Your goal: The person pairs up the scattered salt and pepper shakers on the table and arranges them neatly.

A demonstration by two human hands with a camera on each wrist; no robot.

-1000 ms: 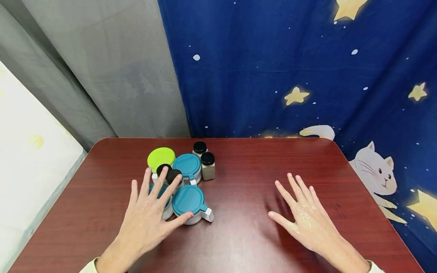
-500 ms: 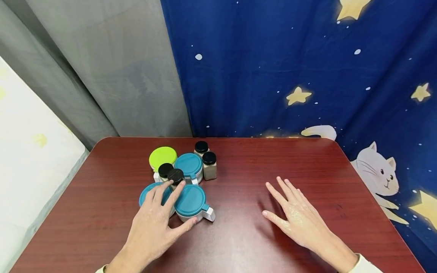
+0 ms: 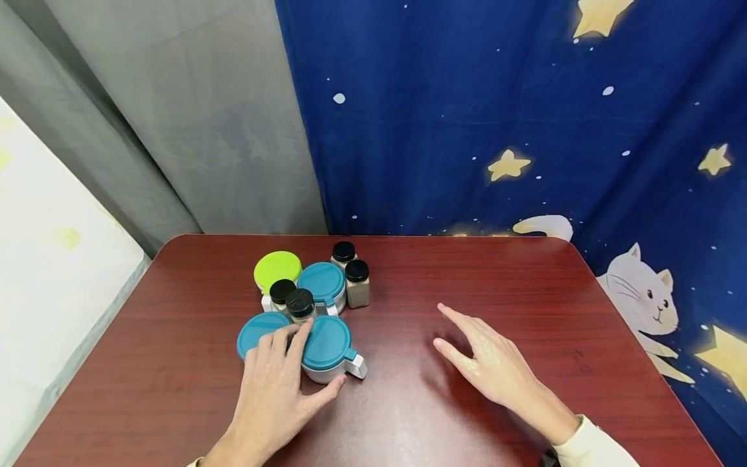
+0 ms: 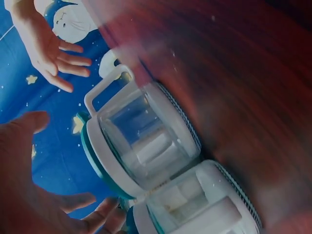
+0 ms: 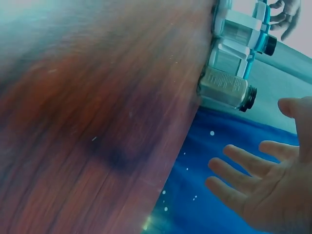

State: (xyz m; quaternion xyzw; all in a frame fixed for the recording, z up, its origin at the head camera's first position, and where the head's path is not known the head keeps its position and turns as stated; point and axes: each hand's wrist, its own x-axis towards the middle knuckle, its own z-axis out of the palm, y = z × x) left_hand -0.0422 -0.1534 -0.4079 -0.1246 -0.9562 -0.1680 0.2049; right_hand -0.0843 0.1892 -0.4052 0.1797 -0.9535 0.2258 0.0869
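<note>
My left hand (image 3: 274, 383) is at the front blue-lidded jar (image 3: 327, 344), a clear container with a white handle. Its fingers reach along the lid's left side, and the thumb is spread to the right of them. In the left wrist view a gap shows between the thumb (image 4: 36, 121) and that jar (image 4: 146, 136); whether a fingertip touches the lid I cannot tell. Another blue-lidded jar (image 3: 257, 334) stands to the left, partly behind the hand. My right hand (image 3: 496, 370) hovers above the right part of the table, fingers extended, holding nothing.
Behind stand a green-lidded jar (image 3: 277, 269), a third blue-lidded jar (image 3: 321, 282), and black-capped spice bottles, including one in front (image 3: 300, 305) and one at the right (image 3: 357, 285). The brown table (image 3: 438, 272) ends at curtains (image 3: 408, 130).
My left hand has moved down and right to the front blue-lidded jar, its fingers drawing closer together. My right hand has shifted left and turned slightly. The jars have stayed put.
</note>
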